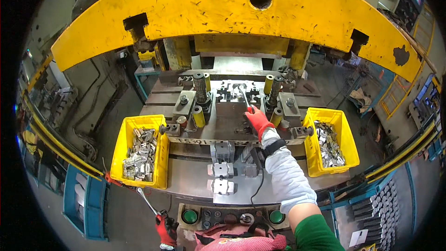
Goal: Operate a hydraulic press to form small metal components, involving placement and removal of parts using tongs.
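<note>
My right hand (258, 122), in a red glove, is closed round a slim metal tool (245, 97) with a red grip. The tool's far end reaches to a bright metal part (239, 89) on the press die; whether it touches is too small to tell. Low at the left, my left hand (166, 229), in a red and black glove, grips a similar slim metal tool (147, 201). That tool points up and left, its tip near the left yellow bin (163, 162). Shaped metal pieces (221, 187) lie on the bench in front of the die, beside a stack of metal blanks (223, 150).
Overhead spans the yellow press beam (209, 7). Dark guide posts (200, 87) flank the die. Another yellow bin (347, 146) of small metal parts hangs at the right. Green push buttons (190, 216) sit on the near panel. A blue rack (95, 204) stands lower left.
</note>
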Demonstrator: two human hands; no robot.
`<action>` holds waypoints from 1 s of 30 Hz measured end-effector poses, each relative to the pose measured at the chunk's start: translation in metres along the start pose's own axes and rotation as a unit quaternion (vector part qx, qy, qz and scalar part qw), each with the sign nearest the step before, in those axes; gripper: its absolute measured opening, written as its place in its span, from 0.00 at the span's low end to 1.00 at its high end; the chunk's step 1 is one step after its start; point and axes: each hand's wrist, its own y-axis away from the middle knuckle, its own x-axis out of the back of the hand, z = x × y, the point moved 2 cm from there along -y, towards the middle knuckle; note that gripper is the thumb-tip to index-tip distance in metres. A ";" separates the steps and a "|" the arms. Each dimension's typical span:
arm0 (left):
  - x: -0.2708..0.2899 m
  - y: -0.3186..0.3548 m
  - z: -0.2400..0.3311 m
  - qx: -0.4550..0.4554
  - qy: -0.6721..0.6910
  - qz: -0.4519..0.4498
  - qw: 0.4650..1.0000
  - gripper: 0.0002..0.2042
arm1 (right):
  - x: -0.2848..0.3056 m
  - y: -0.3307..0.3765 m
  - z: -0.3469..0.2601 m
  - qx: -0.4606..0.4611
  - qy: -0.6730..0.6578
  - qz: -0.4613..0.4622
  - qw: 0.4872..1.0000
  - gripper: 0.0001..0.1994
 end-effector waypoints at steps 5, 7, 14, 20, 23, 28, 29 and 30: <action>-0.004 -0.007 -0.007 0.008 -0.001 0.001 1.000 0.10 | 0.010 0.004 -0.014 0.005 0.115 -0.012 0.993 0.19; 0.005 -0.022 -0.022 0.000 -0.019 -0.017 1.000 0.11 | 0.024 0.006 -0.011 0.035 0.055 -0.024 0.998 0.17; 0.047 -0.030 -0.077 0.060 -0.063 0.049 0.995 0.10 | 0.106 0.176 0.047 0.034 -0.374 0.144 0.916 0.21; 0.074 -0.072 -0.120 0.027 -0.233 -0.074 0.969 0.11 | 0.149 0.256 0.058 -0.115 -0.220 0.205 0.947 0.16; 0.050 -0.073 -0.105 0.120 -0.104 -0.054 0.986 0.11 | 0.129 0.233 0.057 -0.071 -0.264 0.163 0.948 0.20; 0.056 -0.078 -0.088 0.118 -0.120 -0.016 0.986 0.13 | 0.074 0.136 -0.002 0.041 -0.169 -0.001 0.985 0.26; 0.056 -0.071 -0.084 0.105 -0.131 -0.010 0.986 0.12 | 0.062 0.114 -0.009 0.056 -0.090 0.010 0.994 0.26; 0.056 -0.069 -0.083 0.093 -0.142 -0.004 0.985 0.11 | 0.051 0.090 -0.014 0.098 -0.054 0.012 0.994 0.26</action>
